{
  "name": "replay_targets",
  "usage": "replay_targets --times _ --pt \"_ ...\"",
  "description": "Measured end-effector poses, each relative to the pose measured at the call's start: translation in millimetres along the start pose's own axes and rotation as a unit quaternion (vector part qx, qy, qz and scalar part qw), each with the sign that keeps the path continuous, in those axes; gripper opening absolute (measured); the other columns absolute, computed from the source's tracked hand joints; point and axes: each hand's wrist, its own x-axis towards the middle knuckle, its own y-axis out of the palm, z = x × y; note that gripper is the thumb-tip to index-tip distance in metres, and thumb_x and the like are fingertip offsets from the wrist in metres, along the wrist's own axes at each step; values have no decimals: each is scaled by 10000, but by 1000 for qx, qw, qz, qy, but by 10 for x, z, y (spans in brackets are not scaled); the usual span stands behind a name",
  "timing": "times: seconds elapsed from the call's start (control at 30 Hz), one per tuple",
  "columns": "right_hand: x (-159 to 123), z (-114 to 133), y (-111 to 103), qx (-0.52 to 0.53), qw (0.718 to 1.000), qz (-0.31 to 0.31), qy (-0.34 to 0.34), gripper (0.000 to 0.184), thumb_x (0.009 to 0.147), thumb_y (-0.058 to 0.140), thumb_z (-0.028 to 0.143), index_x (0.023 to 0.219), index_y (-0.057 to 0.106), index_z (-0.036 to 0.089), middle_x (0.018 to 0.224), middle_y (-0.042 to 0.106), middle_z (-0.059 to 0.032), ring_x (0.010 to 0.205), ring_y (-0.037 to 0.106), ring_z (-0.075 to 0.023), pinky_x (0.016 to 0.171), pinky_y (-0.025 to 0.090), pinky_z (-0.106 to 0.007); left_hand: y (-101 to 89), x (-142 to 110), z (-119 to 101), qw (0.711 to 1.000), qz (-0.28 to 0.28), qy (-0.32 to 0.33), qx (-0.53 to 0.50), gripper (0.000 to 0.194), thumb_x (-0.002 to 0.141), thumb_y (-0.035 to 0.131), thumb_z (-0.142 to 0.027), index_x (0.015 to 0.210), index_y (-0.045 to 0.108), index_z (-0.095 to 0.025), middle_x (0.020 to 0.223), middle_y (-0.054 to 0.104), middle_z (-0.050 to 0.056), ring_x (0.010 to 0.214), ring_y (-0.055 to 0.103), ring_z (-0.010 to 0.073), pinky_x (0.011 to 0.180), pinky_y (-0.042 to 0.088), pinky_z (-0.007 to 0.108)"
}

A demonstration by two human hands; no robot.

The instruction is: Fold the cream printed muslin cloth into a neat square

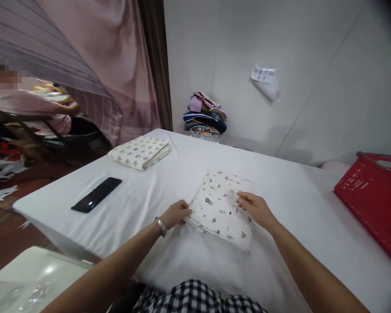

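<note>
In front of me a folded white cloth (220, 206) with a small grey and brown print lies on the table. My left hand (177, 214) is closed on its near left corner, thumb on top and fingers partly out of sight under the edge. Over the right side of the cloth my right hand (254, 208) is open, its fingers stretched toward the printed surface; whether the fingertips press on it I cannot tell. A second folded cloth (137, 152), cream with a repeated print, lies at the far left of the table.
A black phone (97, 194) lies on the white-covered table (143, 191) at left. At right stands a red plastic basket (371, 204). Behind the table is a stack of folded fabrics (205, 116). A white stool (39, 278) is at lower left; a person (29, 104) sits beyond the curtain (117, 56).
</note>
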Motion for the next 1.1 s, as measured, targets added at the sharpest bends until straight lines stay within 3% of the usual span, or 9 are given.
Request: replay_targets --times 0.2,0.37,0.67,0.93,1.1 --pt "835 136 448 -143 977 40 -156 275 796 465 215 984 665 240 1056 640 -32 916 603 -182 833 464 -339 98 -120 130 994 -71 71 50 221 692 528 -389 748 485 -179 620 522 -32 546 483 107 514 410 234" --pt "1309 122 670 -265 935 81 -222 343 746 448 71 961 671 219 1113 612 -30 981 574 -172 869 433 -306 105 -115 217 989 -81 112 54 222 726 504 -401 768 491 -183 628 529 -34 568 493 113 532 399 232" --pt "1544 130 711 -396 863 165 -265 283 800 452 118 954 648 254 1258 526 5 1074 529 -173 841 429 -291 86 -87 294 986 -63 149 48 229 749 496 -418 770 496 -190 642 536 -33 586 482 114 530 377 221" --pt "1638 222 735 -392 863 204 -244 238 832 436 160 922 644 231 1080 627 -28 995 562 -173 834 412 -277 30 -121 213 984 -34 153 81 185 755 480 -378 738 464 -195 599 488 -54 566 437 103 543 335 221" --pt "1623 266 737 -381 870 216 -225 279 847 413 159 1017 624 227 1140 609 -33 1024 556 -192 876 410 -317 31 -142 199 984 -32 153 88 174 767 473 -368 749 457 -196 611 482 -53 577 423 102 549 322 221"
